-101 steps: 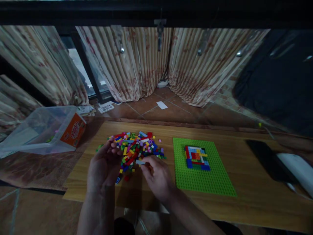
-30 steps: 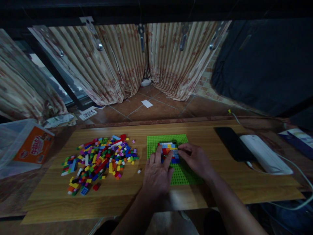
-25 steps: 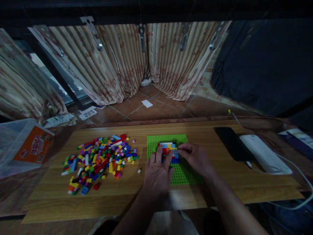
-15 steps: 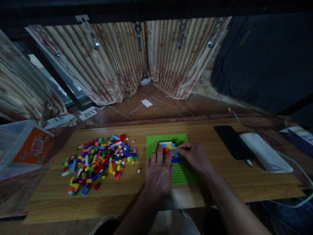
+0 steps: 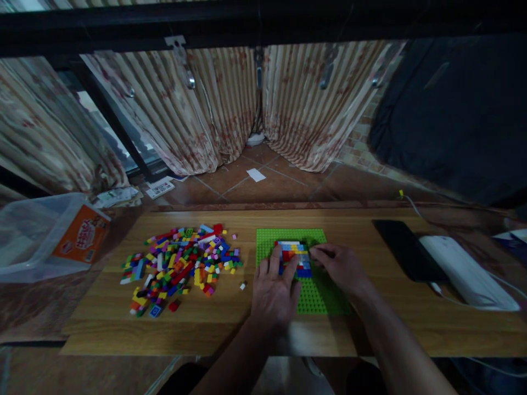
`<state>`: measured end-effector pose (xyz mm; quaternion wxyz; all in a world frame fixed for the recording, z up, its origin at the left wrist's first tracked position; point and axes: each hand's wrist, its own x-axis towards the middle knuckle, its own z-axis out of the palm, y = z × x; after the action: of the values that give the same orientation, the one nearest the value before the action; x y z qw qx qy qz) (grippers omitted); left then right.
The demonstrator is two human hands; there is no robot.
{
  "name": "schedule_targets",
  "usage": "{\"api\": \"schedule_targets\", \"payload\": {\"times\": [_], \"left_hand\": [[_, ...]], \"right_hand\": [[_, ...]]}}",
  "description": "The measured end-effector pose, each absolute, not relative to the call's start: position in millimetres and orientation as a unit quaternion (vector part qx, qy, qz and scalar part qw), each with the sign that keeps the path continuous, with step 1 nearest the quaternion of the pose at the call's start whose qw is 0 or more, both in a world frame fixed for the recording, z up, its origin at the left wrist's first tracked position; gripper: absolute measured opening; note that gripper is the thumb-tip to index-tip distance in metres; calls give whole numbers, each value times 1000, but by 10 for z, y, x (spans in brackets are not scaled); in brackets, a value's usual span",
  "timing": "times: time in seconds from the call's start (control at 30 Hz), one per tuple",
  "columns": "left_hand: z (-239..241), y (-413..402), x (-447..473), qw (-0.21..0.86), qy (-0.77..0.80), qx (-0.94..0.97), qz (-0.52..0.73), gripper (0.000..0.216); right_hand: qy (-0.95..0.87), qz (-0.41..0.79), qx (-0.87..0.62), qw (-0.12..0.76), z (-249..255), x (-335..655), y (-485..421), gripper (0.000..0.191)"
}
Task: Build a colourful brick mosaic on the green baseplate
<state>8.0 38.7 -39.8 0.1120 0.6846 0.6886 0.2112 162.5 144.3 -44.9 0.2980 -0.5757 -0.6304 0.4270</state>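
Note:
A green baseplate [image 5: 267, 241] lies on the wooden board, with a patch of red, yellow, blue and white bricks [image 5: 295, 252] built on it. My left hand [image 5: 275, 285] lies flat on the plate's near left part, fingers spread and touching the built patch. My right hand [image 5: 341, 267] rests on the plate to the right of the patch, its fingertips pinched at the patch's right edge; what they hold is too small to make out. A heap of loose coloured bricks [image 5: 181, 260] lies to the left of the plate.
A clear plastic tub [image 5: 45, 236] with an orange label lies tipped at the far left. A black phone [image 5: 405, 255] and a white power bank [image 5: 463, 271] with a cable sit at the right. A lone white brick [image 5: 242, 285] lies between heap and plate. Curtains hang behind.
Both hands went from the loose heap to the baseplate, then stayed there. In the last second only the view shifted slightly; the right fingertips keep working at the patch's right edge.

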Motion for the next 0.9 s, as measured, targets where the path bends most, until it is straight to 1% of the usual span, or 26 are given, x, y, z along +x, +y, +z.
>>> {"api": "schedule_targets", "payload": {"times": [0.1, 0.2, 0.33, 0.47, 0.6, 0.73, 0.9], "left_hand": [[-409, 381, -23, 151, 686, 648, 294, 54], [-388, 418, -143, 175, 700, 584, 371, 49], [-331, 469, -277, 201, 693, 535, 439, 45], [-286, 465, -342, 222, 689, 508, 467, 42], [-280, 438, -348, 210, 694, 510, 463, 39], [-288, 418, -348, 200, 694, 514, 464, 38], [-244, 406, -394, 210, 694, 511, 461, 35]], "right_hand": [[-581, 434, -599, 340, -467, 1645, 1471, 36], [-586, 394, -601, 375, -443, 1644, 1472, 40], [-634, 323, -589, 383, -358, 1590, 1415, 43], [-672, 281, -564, 388, -313, 1489, 1353, 41], [-751, 238, -507, 349, -344, 1360, 1294, 43], [-828, 164, -448, 295, -428, 1205, 1196, 52], [-859, 83, -454, 221, -564, 1029, 1045, 62]]}}
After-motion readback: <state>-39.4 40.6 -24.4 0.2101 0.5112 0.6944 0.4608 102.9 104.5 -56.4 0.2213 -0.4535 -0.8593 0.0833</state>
